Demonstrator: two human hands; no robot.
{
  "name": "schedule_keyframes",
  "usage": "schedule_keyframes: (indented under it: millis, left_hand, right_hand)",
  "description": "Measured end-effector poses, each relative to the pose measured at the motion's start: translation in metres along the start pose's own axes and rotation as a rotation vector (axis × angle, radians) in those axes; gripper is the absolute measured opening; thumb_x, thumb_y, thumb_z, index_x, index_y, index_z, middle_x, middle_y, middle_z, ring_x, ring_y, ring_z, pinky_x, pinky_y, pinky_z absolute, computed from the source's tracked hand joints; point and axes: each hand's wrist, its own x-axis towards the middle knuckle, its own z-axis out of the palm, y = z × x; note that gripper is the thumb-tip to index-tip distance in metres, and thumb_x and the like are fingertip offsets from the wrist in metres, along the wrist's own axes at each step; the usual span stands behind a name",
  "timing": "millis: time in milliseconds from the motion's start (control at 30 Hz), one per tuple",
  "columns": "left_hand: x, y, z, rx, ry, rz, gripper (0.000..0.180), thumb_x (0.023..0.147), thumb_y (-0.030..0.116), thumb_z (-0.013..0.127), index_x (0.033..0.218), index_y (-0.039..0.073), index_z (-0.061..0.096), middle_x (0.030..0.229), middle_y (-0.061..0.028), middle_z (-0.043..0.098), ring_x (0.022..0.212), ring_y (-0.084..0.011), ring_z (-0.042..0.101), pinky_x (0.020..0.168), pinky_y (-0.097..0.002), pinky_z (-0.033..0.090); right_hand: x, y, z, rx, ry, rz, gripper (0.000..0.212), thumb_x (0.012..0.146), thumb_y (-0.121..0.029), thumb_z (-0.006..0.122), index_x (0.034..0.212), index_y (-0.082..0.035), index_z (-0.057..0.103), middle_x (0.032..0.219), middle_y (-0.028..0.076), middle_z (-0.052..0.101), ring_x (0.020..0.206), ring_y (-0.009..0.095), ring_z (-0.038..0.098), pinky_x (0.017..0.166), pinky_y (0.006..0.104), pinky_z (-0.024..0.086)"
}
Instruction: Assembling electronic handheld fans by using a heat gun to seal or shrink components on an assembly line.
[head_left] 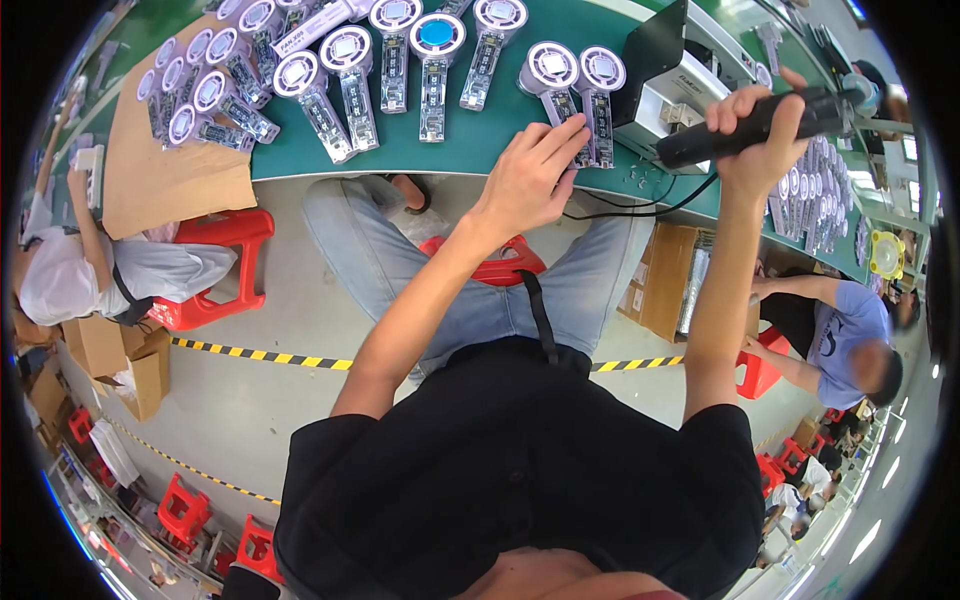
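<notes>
Plainly, a green table (470, 150) bears a box-shaped machine (650, 75). Nearer than the machine, the right hand (762, 130) wraps round a raised black cylindrical tool (715, 138); left of it, the left hand (530, 168), fingers together, lies over the lower ends of two handheld devices (602, 85), whether pinching I cannot tell. Their circuit boards show, so closing up seems undone; farther left, more open devices (433, 75) apparently remain.
</notes>
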Motion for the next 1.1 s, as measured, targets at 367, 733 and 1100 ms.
schedule_keyframes:
  millis: [367,733,1100]
  left_hand:
    - [-0.001,-0.001,0.001,0.013,-0.002,-0.001,0.052,0.069,0.000,0.068,0.120,0.001,0.059,0.131,-0.0088,0.055,0.093,-0.0290,0.055,0.081,-0.0379,0.050]
    - [-0.003,-0.003,0.001,0.016,-0.008,0.005,0.047,0.071,0.002,0.067,0.117,-0.002,0.060,0.130,-0.0083,0.054,0.093,-0.0266,0.053,0.081,-0.0369,0.048]
    - [0.000,0.000,-0.002,-0.009,-0.052,-0.051,0.055,0.067,-0.001,0.071,0.120,0.000,0.058,0.130,-0.0087,0.055,0.090,-0.0285,0.054,0.083,-0.0375,0.048]
  right_hand:
    - [-0.038,0.021,0.045,-0.033,-0.234,-0.109,0.045,0.095,-0.029,0.055,0.129,-0.012,0.031,0.077,0.015,0.055,0.058,0.022,0.052,0.056,0.0413,0.047]
    - [-0.046,0.022,0.062,-0.112,-0.209,-0.115,0.044,0.092,-0.026,0.063,0.120,-0.012,0.032,0.073,0.012,0.053,0.055,0.021,0.050,0.052,0.0390,0.047]
    - [-0.061,0.039,0.075,0.011,-0.235,-0.238,0.054,0.082,-0.008,0.072,0.116,-0.007,0.030,0.069,0.013,0.057,0.054,0.019,0.055,0.052,0.0345,0.051]
